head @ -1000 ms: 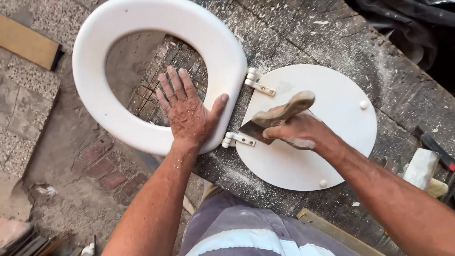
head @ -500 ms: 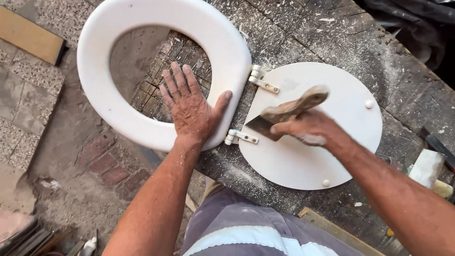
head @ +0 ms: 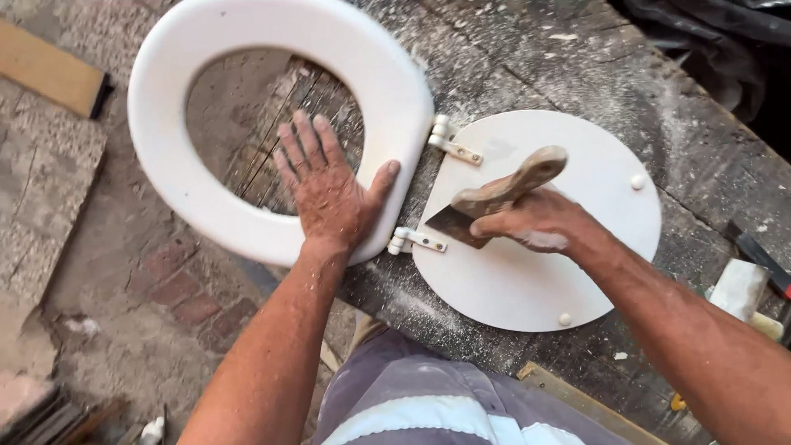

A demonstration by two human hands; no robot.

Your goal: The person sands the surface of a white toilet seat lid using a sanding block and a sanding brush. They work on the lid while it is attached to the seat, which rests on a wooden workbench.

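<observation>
Fingers [head: 306, 142] of the left hand [head: 329, 194] stay spread flat inside the white oval toilet seat ring [head: 247, 222] on the dusty tabletop [head: 527, 58], while the right hand [head: 540, 227], clamped on a wooden-handled scraper [head: 503, 194], has tilted it up over the white round lid [head: 527, 284].

Dusty wooden workbench [head: 527, 74] with white toilet seat [head: 247, 49] and lid [head: 527, 280].

L hand [head: 329, 194] flat on seat ring [head: 247, 49] – R hand [head: 535, 222] grips scraper [head: 494, 198].

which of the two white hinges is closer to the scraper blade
The lower hinge, beside the left hand's thumb. The scraper blade's corner lies just to its right, while the upper hinge sits farther up along the lid's edge.
</observation>
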